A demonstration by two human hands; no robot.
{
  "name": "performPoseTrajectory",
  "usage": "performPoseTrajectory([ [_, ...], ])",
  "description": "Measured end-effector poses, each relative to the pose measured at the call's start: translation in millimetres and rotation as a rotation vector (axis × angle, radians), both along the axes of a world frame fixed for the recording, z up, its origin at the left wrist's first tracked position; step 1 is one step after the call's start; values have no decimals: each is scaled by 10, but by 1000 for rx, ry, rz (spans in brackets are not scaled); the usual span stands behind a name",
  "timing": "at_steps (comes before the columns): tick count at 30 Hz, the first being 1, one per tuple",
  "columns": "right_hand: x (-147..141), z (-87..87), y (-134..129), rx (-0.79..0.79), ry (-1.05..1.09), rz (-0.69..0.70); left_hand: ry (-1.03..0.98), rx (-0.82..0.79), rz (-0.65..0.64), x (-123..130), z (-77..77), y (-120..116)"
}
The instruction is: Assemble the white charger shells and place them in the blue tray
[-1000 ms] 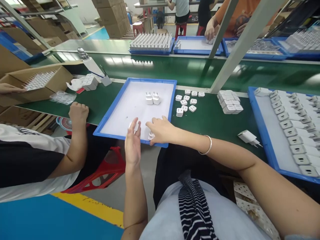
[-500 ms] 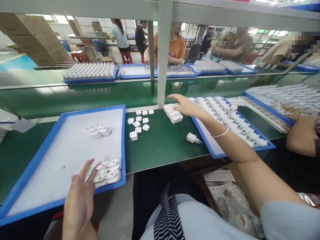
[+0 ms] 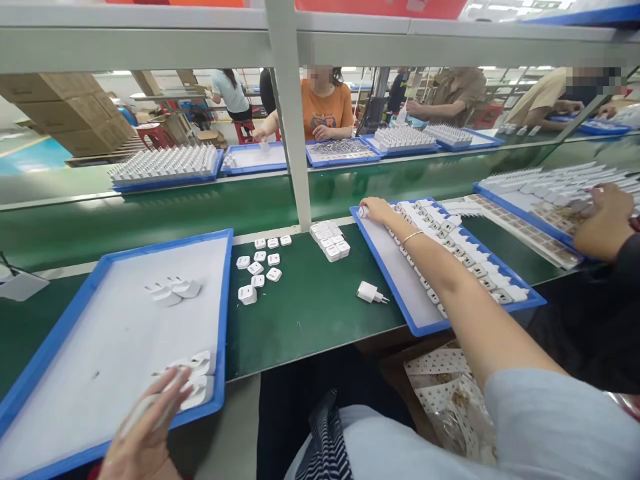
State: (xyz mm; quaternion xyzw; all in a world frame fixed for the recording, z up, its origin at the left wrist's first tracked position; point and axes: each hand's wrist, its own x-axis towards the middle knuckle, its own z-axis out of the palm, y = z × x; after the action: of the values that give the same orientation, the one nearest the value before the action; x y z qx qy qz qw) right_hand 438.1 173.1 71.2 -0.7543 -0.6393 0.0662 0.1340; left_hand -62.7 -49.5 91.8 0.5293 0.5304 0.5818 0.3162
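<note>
While the left hand (image 3: 147, 427) hangs half-curled at the left tray (image 3: 229, 300) (white plugs (image 3: 201, 390) beside it; its grip, I can't tell), the right hand (image 3: 377, 209) grips a white charger (image 3: 363, 212) in the right tray (image 3: 425, 329): a pick-up, seemingly, calling for a clean lift.

From my remote seat I make out a pale upright post (image 3: 290, 127). Left of it I see stacked cartons (image 3: 65, 117), blue flooring (image 3: 40, 159) and a red stool (image 3: 156, 139); behind it runs a glossy green surface (image 3: 220, 207); up to its right, ceiling lights (image 3: 525, 7) glow.
</note>
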Motion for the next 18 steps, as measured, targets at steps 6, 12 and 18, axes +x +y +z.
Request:
performPoseTrajectory([
  [6, 56, 196, -480, 89, 159, 84, 9, -271, -274, 195, -181, 93],
  [12, -17, 199, -1244, 110, 261, 97, 11, -249, -421, 259, -364, 223],
  [18, -181, -33, -1610, -16, 182, 139, 182, -257, -451, 346, -365, 221],
])
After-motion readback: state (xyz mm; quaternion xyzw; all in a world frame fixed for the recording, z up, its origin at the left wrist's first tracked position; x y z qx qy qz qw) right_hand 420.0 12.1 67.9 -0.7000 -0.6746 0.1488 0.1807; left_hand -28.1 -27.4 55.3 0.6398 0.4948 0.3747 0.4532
